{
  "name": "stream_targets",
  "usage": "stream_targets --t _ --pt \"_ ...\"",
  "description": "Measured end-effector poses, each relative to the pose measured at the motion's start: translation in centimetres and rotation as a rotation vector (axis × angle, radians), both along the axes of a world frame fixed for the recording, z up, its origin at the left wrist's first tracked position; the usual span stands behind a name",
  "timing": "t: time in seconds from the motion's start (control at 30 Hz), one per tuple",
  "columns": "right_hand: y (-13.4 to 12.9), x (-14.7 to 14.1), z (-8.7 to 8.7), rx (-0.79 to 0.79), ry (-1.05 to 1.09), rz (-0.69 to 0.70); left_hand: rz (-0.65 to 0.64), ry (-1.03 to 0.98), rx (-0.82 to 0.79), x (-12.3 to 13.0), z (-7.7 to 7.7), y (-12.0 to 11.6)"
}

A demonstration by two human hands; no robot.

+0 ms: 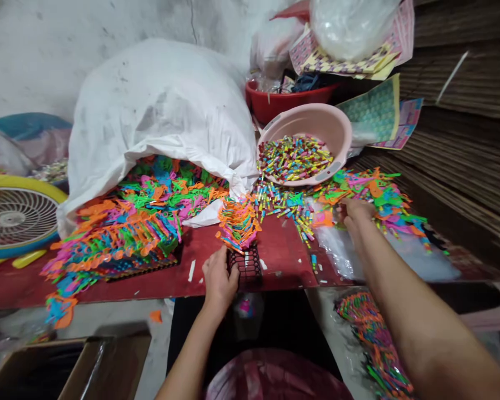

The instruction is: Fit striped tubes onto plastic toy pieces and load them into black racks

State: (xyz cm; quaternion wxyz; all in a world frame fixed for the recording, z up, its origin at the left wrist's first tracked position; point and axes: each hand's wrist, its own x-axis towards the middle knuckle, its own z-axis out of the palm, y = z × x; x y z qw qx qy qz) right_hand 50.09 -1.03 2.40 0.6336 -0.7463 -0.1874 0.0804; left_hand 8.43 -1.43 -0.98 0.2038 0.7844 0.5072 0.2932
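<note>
My left hand [221, 278] is closed at the near left corner of a small black mesh rack [250, 265], thumb against its grid. Rows of colourful plastic pieces with striped sticks [238, 222] stand in the rack's far part. Reaching out to the right, my right hand [355, 211] has its fingers curled together at the edge of a loose pile of bright plastic pieces [377, 191]. What those fingers pinch, if anything, is too small to make out. Clear plastic bags [337, 253] lie beneath that pile.
A pink basin [341, 130] of short striped tubes leans behind the rack, with tubes spilled before it. A white sack [162, 100] spills plastic pieces beside a filled rack [129, 244]. A yellow-blue fan [16, 216] stands left; a cardboard box [108, 361] sits below.
</note>
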Motion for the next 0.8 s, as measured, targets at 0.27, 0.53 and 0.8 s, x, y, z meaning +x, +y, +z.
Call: stream_targets --t 0.27,0.53,0.8 --pt "-4.9 -8.2 -1.3 0.141 0.013 0.168 -0.003 -0.038 0.008 -0.3 -0.3 0.1" --pt "-5.9 -20.4 -2.1 -0.051 -0.136 0.708 0.112 -0.084 0.089 0.4 -0.7 -0.5" --pt "-4.4 -19.3 -2.4 -0.034 -0.144 0.487 0.182 -0.2 0.289 -0.3 0.8 -3.0"
